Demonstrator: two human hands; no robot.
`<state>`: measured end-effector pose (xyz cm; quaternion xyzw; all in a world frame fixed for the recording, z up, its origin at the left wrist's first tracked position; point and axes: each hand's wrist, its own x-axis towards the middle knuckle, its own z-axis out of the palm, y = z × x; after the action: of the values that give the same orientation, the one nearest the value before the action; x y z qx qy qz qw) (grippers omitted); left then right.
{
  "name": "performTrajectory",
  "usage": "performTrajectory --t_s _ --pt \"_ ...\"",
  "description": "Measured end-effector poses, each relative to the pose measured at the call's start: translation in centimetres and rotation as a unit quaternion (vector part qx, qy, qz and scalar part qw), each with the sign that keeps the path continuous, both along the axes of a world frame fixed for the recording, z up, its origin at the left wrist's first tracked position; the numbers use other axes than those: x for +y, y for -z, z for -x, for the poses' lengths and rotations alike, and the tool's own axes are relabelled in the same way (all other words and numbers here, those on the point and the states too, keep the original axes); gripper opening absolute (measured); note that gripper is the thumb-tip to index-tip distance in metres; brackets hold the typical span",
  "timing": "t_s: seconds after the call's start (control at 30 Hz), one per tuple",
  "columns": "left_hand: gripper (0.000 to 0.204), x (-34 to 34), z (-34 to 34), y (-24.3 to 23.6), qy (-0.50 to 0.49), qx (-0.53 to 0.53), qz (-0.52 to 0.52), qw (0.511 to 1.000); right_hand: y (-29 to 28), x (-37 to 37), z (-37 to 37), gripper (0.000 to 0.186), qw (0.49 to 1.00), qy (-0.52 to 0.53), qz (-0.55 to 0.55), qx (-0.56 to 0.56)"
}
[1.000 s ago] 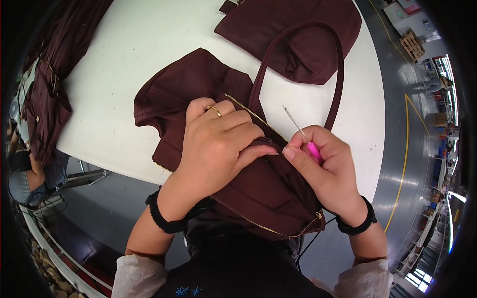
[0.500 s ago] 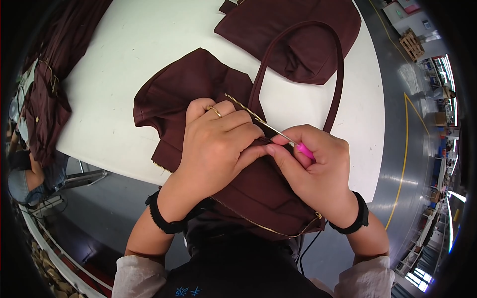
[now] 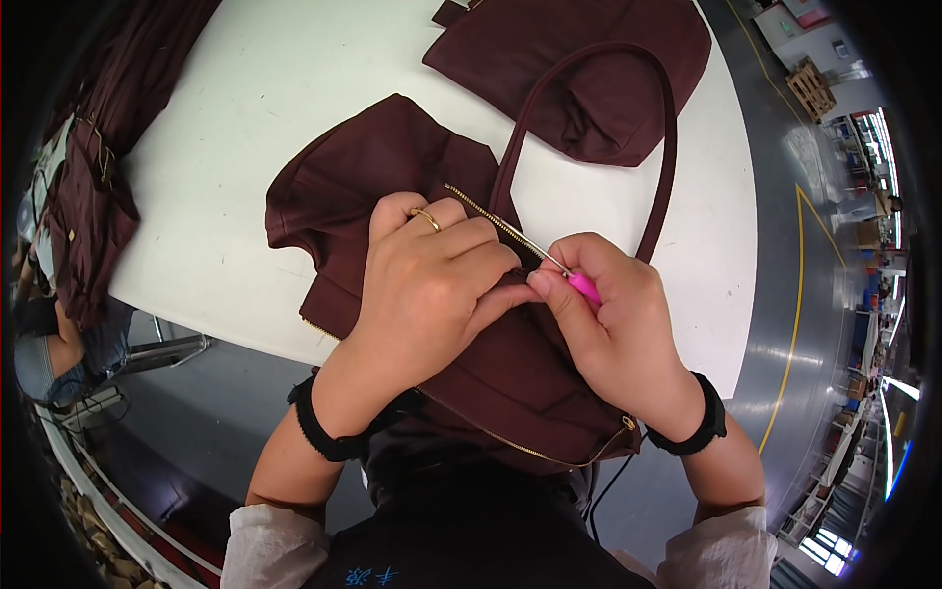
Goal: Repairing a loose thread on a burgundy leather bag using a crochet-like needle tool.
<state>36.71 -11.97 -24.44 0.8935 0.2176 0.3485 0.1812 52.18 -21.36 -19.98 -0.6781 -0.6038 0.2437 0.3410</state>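
My left hand [image 3: 432, 285], a gold ring on one finger, is closed on a dark maroon bag [image 3: 392, 157], thumb and index by the gold-toothed zipper [image 3: 471, 204]. My right hand [image 3: 613, 329] grips a pink-handled tool [image 3: 584, 287] with a thin metal shaft that lies along the zipper toward the upper left. Its thumb meets my left thumb on the fabric; what lies between them is too small to make out. A long strap [image 3: 658, 221] loops up to the right of the bag, whose lower part drapes toward my lap.
A second maroon bag [image 3: 638, 88] lies at the top of the white table [image 3: 206, 226]. Maroon pieces [image 3: 98, 226] hang at the left edge beside a seated co-worker [image 3: 54, 363]. Along the right runs a grey aisle with a wooden pallet [image 3: 810, 88] and a distant person [image 3: 873, 206].
My right hand has shifted left and up against my left thumb, and the tool's shaft has tipped down along the zipper. My left hand has barely moved.
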Motion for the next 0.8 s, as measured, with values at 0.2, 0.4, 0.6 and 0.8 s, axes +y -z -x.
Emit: performTrajectory --t_s 0.2,0.4,0.6,0.8 --pt "0.022 0.0 0.1 -0.1 0.002 -0.007 0.003 1.0 -0.3 -0.2 0.5 0.013 0.999 0.006 0.033 0.006" --pt "0.023 -0.1 0.2 0.0 0.005 -0.004 0.002 1.0 -0.3 -0.5 0.5 0.013 0.999 -0.007 0.03 -0.011" --pt "0.023 -0.1 0.2 0.0 0.009 -0.007 0.016 1.0 -0.4 -0.8 0.6 0.013 0.999 -0.012 0.039 -0.025" --pt "0.022 -0.2 0.1 -0.1 0.0 -0.01 0.017 1.0 -0.5 -2.0 0.1 0.01 0.997 0.008 0.029 0.07"
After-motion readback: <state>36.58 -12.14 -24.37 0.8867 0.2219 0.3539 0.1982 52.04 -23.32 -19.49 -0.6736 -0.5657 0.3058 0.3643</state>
